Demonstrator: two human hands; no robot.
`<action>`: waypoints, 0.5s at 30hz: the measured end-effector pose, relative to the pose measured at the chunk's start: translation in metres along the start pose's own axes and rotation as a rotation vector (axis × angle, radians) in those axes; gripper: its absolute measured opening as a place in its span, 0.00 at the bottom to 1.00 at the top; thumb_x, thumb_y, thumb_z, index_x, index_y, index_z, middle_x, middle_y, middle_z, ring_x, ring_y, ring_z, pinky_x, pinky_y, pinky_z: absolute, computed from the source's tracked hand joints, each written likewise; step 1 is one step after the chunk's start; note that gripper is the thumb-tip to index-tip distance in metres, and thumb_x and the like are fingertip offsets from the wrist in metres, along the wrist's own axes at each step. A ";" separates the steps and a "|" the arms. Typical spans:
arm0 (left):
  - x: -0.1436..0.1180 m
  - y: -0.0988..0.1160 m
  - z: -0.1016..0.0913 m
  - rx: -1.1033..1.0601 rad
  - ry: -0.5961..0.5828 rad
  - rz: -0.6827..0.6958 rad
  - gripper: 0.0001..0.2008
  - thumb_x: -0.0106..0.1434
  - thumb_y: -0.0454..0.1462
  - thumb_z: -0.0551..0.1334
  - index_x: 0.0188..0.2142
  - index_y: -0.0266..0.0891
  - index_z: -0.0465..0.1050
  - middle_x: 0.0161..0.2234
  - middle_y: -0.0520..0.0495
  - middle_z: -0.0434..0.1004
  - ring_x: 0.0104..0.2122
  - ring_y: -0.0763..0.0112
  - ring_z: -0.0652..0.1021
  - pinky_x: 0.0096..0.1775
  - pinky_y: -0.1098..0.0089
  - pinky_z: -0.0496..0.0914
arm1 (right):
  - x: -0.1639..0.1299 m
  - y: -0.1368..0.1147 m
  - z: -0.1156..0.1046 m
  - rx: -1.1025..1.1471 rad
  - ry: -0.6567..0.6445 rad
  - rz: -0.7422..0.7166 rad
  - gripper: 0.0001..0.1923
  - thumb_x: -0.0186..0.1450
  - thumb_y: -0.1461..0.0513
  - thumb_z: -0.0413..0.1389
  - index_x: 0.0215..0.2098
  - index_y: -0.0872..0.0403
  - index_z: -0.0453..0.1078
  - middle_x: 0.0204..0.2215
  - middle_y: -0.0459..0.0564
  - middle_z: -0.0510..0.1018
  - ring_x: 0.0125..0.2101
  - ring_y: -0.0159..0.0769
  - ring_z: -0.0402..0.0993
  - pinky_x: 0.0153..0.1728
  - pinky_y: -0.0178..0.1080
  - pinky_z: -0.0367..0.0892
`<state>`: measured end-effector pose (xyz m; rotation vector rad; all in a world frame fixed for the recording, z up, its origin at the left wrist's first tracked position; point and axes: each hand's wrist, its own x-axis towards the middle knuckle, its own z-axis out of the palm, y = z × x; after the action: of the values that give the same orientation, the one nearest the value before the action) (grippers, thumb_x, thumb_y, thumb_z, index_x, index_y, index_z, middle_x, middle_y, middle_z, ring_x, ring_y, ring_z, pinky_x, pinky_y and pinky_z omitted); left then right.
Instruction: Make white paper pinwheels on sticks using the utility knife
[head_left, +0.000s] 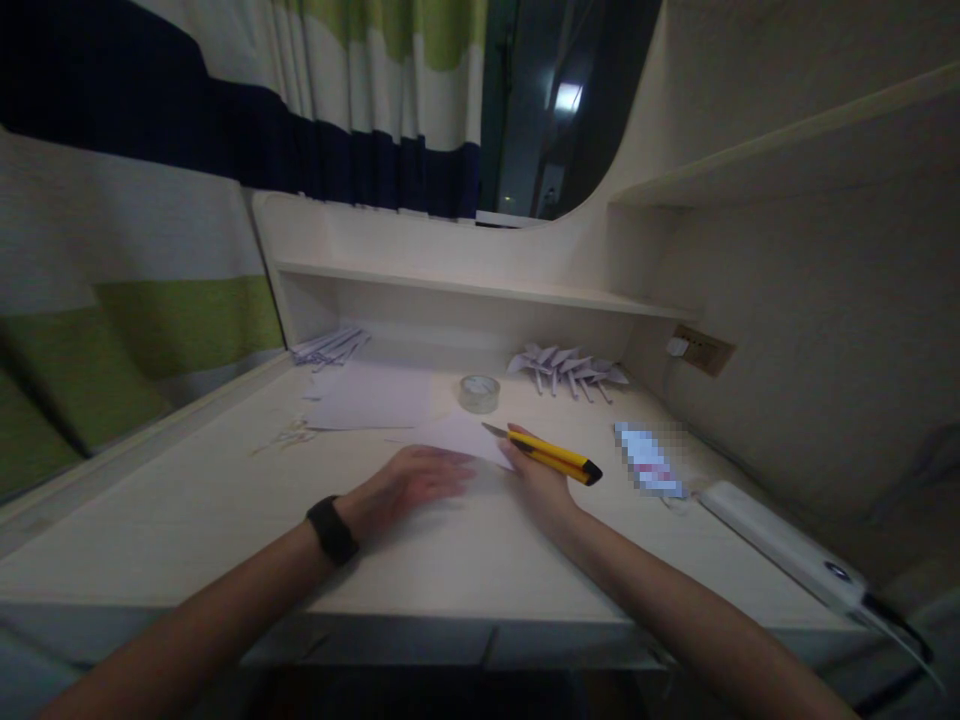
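Observation:
A yellow and black utility knife [556, 457] lies in the grip of my right hand [541, 487], its blade out and pointing left. The fingers of that hand also meet the right edge of a small white paper sheet [454, 435]. My left hand [412, 485], slightly blurred by motion, has its fingers stretched out at the near edge of this sheet. Nothing shows in its grasp. Just behind the small sheet stands a roll of clear tape [480, 393]. Larger white paper [375, 390] lies flat to the left.
Rolled paper sticks [330, 347] are piled at the back left, near small thin scraps [289, 436]. Several paper pinwheels [566, 368] lie at the back right. A phone with a blurred-out screen [649, 460] and a white power strip [780, 545] are on the right. A low shelf [480, 285] spans the back.

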<state>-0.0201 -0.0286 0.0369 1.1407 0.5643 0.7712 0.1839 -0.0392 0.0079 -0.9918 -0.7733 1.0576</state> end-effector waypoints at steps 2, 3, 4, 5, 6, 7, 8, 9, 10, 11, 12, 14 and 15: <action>0.008 -0.004 0.013 0.152 0.088 -0.034 0.18 0.54 0.42 0.67 0.39 0.30 0.75 0.46 0.32 0.75 0.41 0.56 0.78 0.44 0.59 0.72 | -0.002 0.002 0.002 -0.021 -0.014 -0.009 0.28 0.47 0.56 0.67 0.46 0.50 0.72 0.40 0.49 0.78 0.43 0.41 0.73 0.47 0.43 0.67; 0.013 -0.006 0.017 0.234 0.170 -0.052 0.19 0.54 0.44 0.67 0.37 0.28 0.76 0.43 0.31 0.77 0.37 0.58 0.79 0.39 0.61 0.73 | -0.002 0.002 0.002 -0.030 -0.021 -0.012 0.28 0.47 0.56 0.67 0.46 0.51 0.72 0.41 0.49 0.78 0.43 0.41 0.73 0.48 0.43 0.67; 0.018 -0.008 0.021 0.288 0.227 -0.067 0.19 0.54 0.45 0.67 0.35 0.27 0.76 0.40 0.30 0.78 0.33 0.60 0.80 0.36 0.63 0.74 | -0.002 0.003 0.002 -0.034 -0.027 -0.014 0.28 0.47 0.57 0.67 0.46 0.51 0.72 0.41 0.50 0.79 0.43 0.41 0.74 0.48 0.44 0.66; 0.022 -0.010 0.023 0.322 0.269 -0.067 0.19 0.54 0.45 0.66 0.33 0.27 0.76 0.38 0.31 0.78 0.30 0.62 0.80 0.33 0.65 0.74 | -0.002 0.003 0.001 -0.036 -0.032 -0.017 0.27 0.47 0.57 0.67 0.46 0.51 0.72 0.41 0.50 0.79 0.43 0.41 0.74 0.48 0.44 0.66; 0.027 -0.011 0.023 0.341 0.295 -0.066 0.19 0.54 0.45 0.67 0.32 0.27 0.76 0.36 0.31 0.79 0.28 0.63 0.79 0.30 0.67 0.73 | -0.002 0.003 0.000 -0.038 -0.035 -0.020 0.27 0.47 0.57 0.67 0.46 0.51 0.72 0.40 0.50 0.79 0.42 0.42 0.74 0.48 0.44 0.67; 0.031 -0.013 0.022 0.333 0.305 -0.063 0.18 0.54 0.44 0.67 0.31 0.27 0.75 0.35 0.32 0.79 0.27 0.65 0.79 0.28 0.69 0.72 | -0.001 0.003 -0.001 -0.044 -0.034 -0.022 0.27 0.47 0.57 0.67 0.45 0.52 0.72 0.40 0.50 0.79 0.42 0.42 0.74 0.48 0.44 0.67; 0.034 -0.013 0.020 0.302 0.305 -0.065 0.17 0.54 0.44 0.67 0.32 0.27 0.75 0.34 0.33 0.79 0.27 0.66 0.79 0.27 0.71 0.72 | -0.001 0.002 -0.002 -0.055 -0.031 -0.024 0.27 0.47 0.57 0.67 0.45 0.52 0.73 0.39 0.50 0.79 0.42 0.42 0.75 0.48 0.45 0.67; 0.036 -0.013 0.018 0.258 0.301 -0.074 0.17 0.54 0.44 0.67 0.33 0.28 0.75 0.34 0.34 0.79 0.26 0.67 0.79 0.25 0.72 0.71 | 0.000 0.003 -0.003 -0.069 -0.029 -0.027 0.26 0.46 0.57 0.67 0.44 0.53 0.73 0.39 0.50 0.79 0.41 0.42 0.75 0.47 0.45 0.67; 0.038 -0.012 0.017 0.209 0.293 -0.086 0.17 0.54 0.44 0.67 0.35 0.29 0.75 0.34 0.36 0.79 0.26 0.68 0.79 0.24 0.74 0.70 | 0.000 0.003 -0.005 -0.086 -0.029 -0.032 0.25 0.46 0.57 0.67 0.43 0.53 0.73 0.39 0.50 0.80 0.41 0.42 0.75 0.47 0.45 0.67; 0.040 -0.011 0.016 0.166 0.284 -0.095 0.17 0.54 0.44 0.67 0.37 0.30 0.75 0.34 0.37 0.80 0.26 0.70 0.79 0.23 0.75 0.69 | 0.001 0.003 -0.005 -0.100 -0.033 -0.039 0.25 0.46 0.57 0.67 0.42 0.53 0.74 0.39 0.50 0.80 0.41 0.42 0.75 0.47 0.45 0.67; 0.042 -0.010 0.015 0.140 0.280 -0.097 0.17 0.55 0.43 0.67 0.38 0.31 0.75 0.34 0.38 0.80 0.25 0.71 0.78 0.22 0.76 0.68 | 0.001 0.004 -0.006 -0.111 -0.042 -0.046 0.25 0.46 0.57 0.67 0.41 0.53 0.74 0.39 0.50 0.80 0.41 0.42 0.75 0.47 0.44 0.67; 0.044 -0.008 0.017 0.151 0.314 -0.078 0.15 0.54 0.40 0.68 0.38 0.31 0.74 0.33 0.39 0.80 0.23 0.73 0.78 0.22 0.77 0.68 | 0.001 0.004 -0.006 -0.125 -0.057 -0.056 0.24 0.46 0.56 0.67 0.42 0.53 0.73 0.39 0.50 0.80 0.41 0.41 0.75 0.46 0.43 0.68; 0.044 -0.008 0.018 0.177 0.350 -0.058 0.14 0.54 0.38 0.68 0.37 0.31 0.74 0.33 0.39 0.80 0.23 0.72 0.78 0.22 0.76 0.69 | 0.000 0.004 -0.006 -0.136 -0.055 -0.056 0.25 0.47 0.56 0.67 0.42 0.53 0.73 0.39 0.50 0.80 0.40 0.41 0.75 0.45 0.43 0.69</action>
<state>0.0225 -0.0062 0.0350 1.1515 0.9703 0.8905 0.1880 -0.0399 0.0022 -1.0535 -0.9229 0.9976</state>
